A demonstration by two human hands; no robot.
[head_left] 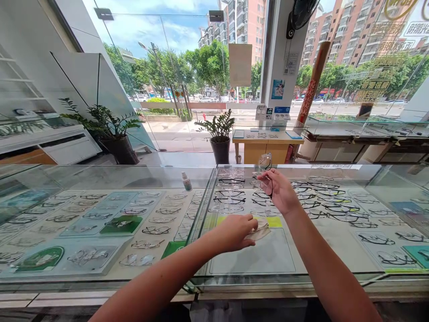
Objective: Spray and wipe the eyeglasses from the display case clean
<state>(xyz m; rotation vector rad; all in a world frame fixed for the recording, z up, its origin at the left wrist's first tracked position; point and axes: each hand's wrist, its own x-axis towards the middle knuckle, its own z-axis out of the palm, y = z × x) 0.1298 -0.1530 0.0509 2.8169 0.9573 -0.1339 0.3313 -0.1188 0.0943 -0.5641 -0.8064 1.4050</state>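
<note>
My right hand (279, 190) is raised over the glass display counter (248, 250), its fingers pinching a pair of eyeglasses (265, 161) by the frame. One clear lens stands above the fingertips, and a dark temple arm hangs down beside the palm. Lower and to the left, my left hand (236, 232) has its fingers and thumb around a pale cleaning cloth (261, 230) with a zigzag edge. The cloth is just above or on the counter top; I cannot tell which. Rows of eyeglasses (231, 194) lie under the glass around both hands.
A small spray bottle (186, 181) stands on the left counter near the seam between the two cases. Beyond the counter are potted plants (220, 145), a wooden display table (268, 150) and a glass front with the street outside. A fan (301, 15) hangs on the pillar.
</note>
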